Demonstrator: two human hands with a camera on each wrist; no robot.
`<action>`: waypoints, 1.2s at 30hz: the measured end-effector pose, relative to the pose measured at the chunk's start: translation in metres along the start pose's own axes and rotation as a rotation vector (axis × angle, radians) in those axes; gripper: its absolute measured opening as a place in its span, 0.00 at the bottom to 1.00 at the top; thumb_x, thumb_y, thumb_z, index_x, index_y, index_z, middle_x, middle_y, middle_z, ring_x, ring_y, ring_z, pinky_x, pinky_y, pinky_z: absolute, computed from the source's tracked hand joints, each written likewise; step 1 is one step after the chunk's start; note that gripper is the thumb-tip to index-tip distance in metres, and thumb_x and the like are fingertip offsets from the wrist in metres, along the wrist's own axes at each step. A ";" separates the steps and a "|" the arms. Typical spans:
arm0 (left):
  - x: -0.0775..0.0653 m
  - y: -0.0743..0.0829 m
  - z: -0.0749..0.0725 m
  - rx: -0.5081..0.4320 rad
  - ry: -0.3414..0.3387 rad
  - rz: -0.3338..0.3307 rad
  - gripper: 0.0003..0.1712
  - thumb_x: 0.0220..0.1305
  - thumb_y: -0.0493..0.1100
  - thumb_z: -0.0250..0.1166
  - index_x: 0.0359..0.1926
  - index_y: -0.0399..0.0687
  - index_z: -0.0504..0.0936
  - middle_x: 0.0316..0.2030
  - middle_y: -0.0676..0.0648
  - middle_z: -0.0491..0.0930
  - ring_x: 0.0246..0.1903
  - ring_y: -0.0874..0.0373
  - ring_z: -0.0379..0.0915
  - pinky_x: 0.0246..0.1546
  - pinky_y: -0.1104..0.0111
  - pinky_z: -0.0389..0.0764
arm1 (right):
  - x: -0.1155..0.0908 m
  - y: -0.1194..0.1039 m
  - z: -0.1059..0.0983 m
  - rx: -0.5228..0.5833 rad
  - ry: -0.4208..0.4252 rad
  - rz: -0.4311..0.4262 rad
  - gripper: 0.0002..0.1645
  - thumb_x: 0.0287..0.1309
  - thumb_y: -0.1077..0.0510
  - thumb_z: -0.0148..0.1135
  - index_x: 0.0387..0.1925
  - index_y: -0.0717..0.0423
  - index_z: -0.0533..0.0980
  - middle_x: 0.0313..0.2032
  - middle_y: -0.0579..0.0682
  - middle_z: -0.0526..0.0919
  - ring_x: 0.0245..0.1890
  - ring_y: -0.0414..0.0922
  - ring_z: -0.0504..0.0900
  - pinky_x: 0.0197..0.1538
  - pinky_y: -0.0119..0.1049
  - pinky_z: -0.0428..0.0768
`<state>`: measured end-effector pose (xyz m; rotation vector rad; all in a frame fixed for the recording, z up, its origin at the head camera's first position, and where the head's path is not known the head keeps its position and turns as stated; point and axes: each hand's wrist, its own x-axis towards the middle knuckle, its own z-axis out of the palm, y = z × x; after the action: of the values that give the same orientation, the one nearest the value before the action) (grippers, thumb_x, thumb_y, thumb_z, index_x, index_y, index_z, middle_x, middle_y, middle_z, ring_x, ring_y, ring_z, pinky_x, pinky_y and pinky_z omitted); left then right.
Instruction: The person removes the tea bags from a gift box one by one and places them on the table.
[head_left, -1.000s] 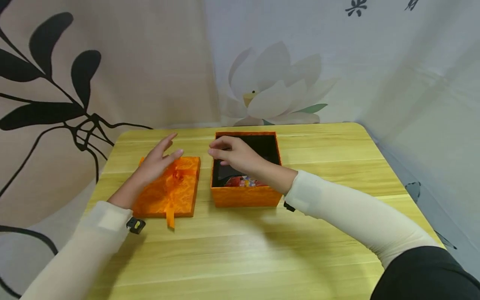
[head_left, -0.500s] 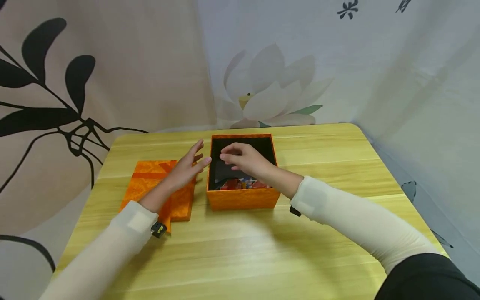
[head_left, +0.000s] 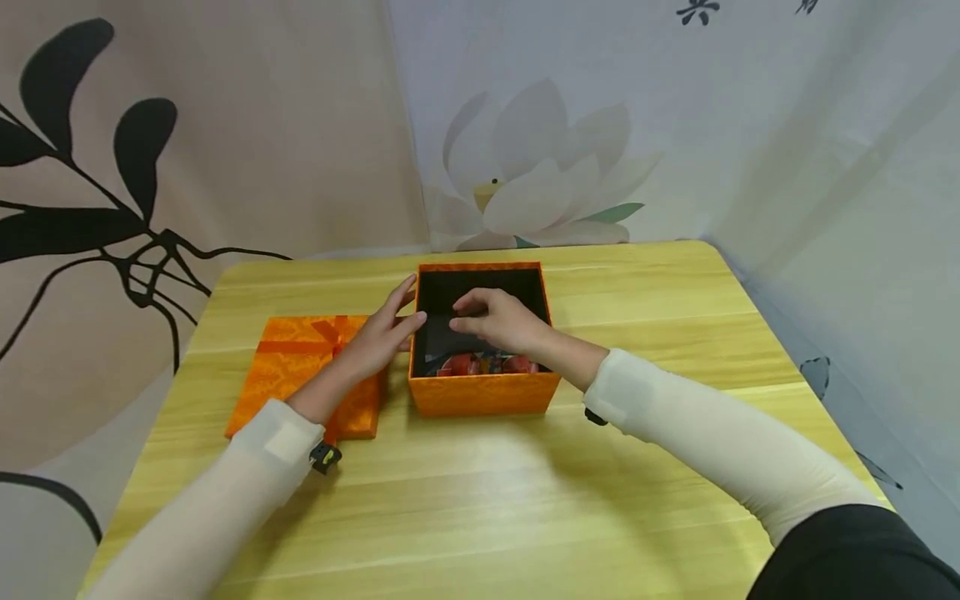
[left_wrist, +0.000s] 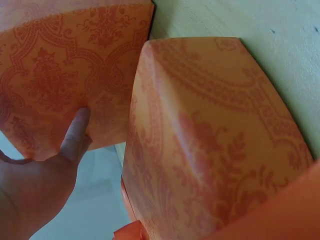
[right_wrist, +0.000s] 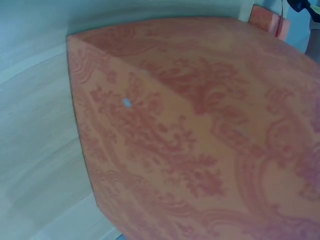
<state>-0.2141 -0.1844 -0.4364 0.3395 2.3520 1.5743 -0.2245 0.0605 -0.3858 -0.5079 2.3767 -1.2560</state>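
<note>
An open-topped orange gift box [head_left: 483,397] with a dark inside stands near the back middle of the table. My left hand [head_left: 375,343] is at its left wall, thumb by the rim. In the left wrist view a straight finger [left_wrist: 75,132] touches the patterned outer wall. My right hand [head_left: 501,321] hovers over the box opening, fingers loosely bent, with nothing seen between them. Shiny red packets [head_left: 459,365] lie inside at the front, partly hidden by the front wall. The right wrist view shows the box's outer corner [right_wrist: 165,130], and no hand.
The orange box lid [head_left: 277,375] with a ribbon bow lies on the table left of the box, partly covered by my left arm. The wooden table [head_left: 480,508] meets a printed curtain [head_left: 315,167] along its back edge.
My left hand has moved right from above the lid to the box's left wall. The right hand has shifted slightly right over the opening.
</note>
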 end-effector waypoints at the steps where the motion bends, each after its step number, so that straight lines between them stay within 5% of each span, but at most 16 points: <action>1: 0.001 0.001 0.000 0.006 0.000 0.002 0.42 0.80 0.59 0.52 0.83 0.75 0.37 0.82 0.44 0.44 0.73 0.37 0.61 0.61 0.42 0.77 | 0.001 0.001 -0.001 -0.012 -0.007 0.005 0.26 0.71 0.49 0.64 0.63 0.58 0.77 0.58 0.54 0.81 0.52 0.58 0.84 0.51 0.43 0.85; 11: 0.005 0.009 -0.001 0.028 -0.002 0.012 0.41 0.82 0.56 0.50 0.83 0.76 0.37 0.82 0.46 0.43 0.74 0.39 0.60 0.61 0.43 0.77 | 0.018 0.005 -0.003 -0.198 -0.102 0.101 0.19 0.69 0.55 0.67 0.57 0.60 0.81 0.52 0.54 0.85 0.49 0.49 0.83 0.55 0.44 0.83; 20: 0.004 0.008 0.001 0.040 -0.005 0.009 0.41 0.81 0.57 0.50 0.83 0.75 0.37 0.82 0.46 0.43 0.74 0.40 0.61 0.59 0.44 0.79 | 0.031 0.004 0.012 -0.567 -0.269 0.087 0.11 0.69 0.64 0.60 0.46 0.59 0.86 0.44 0.53 0.87 0.43 0.47 0.81 0.50 0.40 0.81; 23: 0.002 0.006 0.002 0.036 -0.008 0.005 0.42 0.81 0.60 0.51 0.83 0.73 0.37 0.82 0.47 0.43 0.74 0.40 0.61 0.59 0.44 0.79 | 0.033 0.005 0.015 -0.595 -0.304 0.103 0.12 0.71 0.66 0.58 0.46 0.59 0.86 0.46 0.54 0.87 0.44 0.47 0.81 0.51 0.40 0.80; 30: 0.000 0.002 0.001 0.040 -0.010 -0.004 0.42 0.80 0.62 0.50 0.83 0.75 0.36 0.83 0.48 0.42 0.74 0.40 0.60 0.60 0.44 0.78 | 0.035 0.013 0.013 -0.430 -0.284 0.168 0.14 0.68 0.66 0.59 0.48 0.62 0.87 0.49 0.57 0.88 0.47 0.50 0.84 0.49 0.38 0.83; 36: -0.001 0.000 0.000 0.039 -0.009 -0.006 0.41 0.80 0.61 0.50 0.82 0.77 0.36 0.83 0.48 0.42 0.74 0.40 0.60 0.60 0.44 0.78 | 0.035 0.014 0.011 -0.032 -0.258 0.346 0.10 0.70 0.64 0.62 0.41 0.66 0.88 0.38 0.58 0.89 0.38 0.50 0.87 0.49 0.43 0.86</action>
<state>-0.2133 -0.1846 -0.4366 0.3465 2.3777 1.5226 -0.2505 0.0437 -0.4095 -0.2362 2.1537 -0.9398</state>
